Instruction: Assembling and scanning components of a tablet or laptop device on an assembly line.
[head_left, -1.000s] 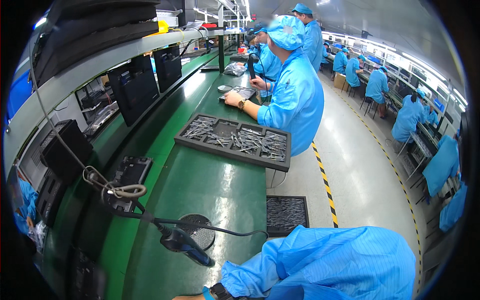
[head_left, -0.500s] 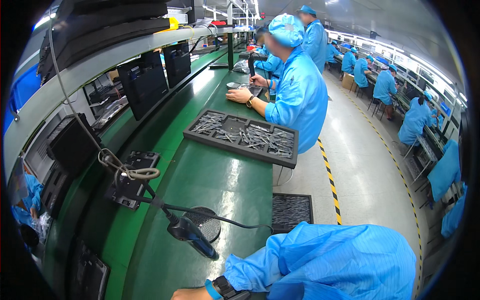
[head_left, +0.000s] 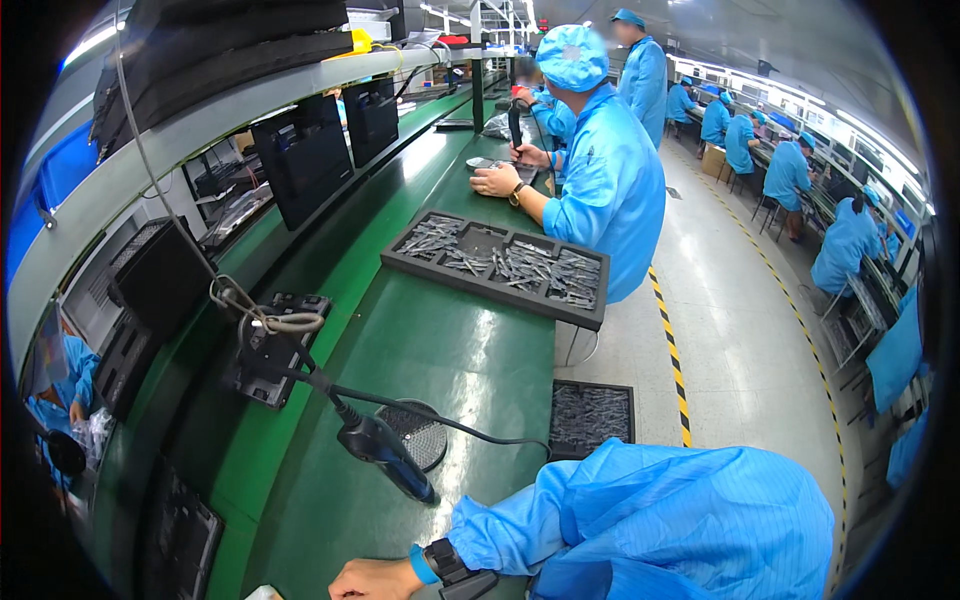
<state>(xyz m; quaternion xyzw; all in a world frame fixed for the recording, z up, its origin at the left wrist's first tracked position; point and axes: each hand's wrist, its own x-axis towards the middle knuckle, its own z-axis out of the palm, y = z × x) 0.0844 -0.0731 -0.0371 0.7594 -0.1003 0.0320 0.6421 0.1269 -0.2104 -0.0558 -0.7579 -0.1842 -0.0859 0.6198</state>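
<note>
My right hand (head_left: 377,580) reaches in at the lower edge, with a blue band and a dark watch at the wrist and a blue sleeve behind. The lower edge cuts off its fingers, so I cannot see what they hold. My left hand is not recognisable in view. Left of my right hand, a small pale thing (head_left: 263,593) shows at the edge, too little to name. Above my wrist, a dark electric screwdriver (head_left: 385,455) hangs slanted from a cord and metal loop. Behind it, a round dish with a speckled surface (head_left: 415,437) lies on the green bench (head_left: 480,350).
A black compartment tray (head_left: 500,262) of small dark parts overhangs the bench edge. Beyond it a co-worker (head_left: 605,190) handles a tool. Another parts tray (head_left: 592,415) sits below bench level. Dark panels (head_left: 270,350) lie along the left strip, under a shelf rail (head_left: 250,110).
The view has swung slightly, so the bench and trays appear farther right. More of my right hand shows, and the pale thing has come in at the lower edge.
</note>
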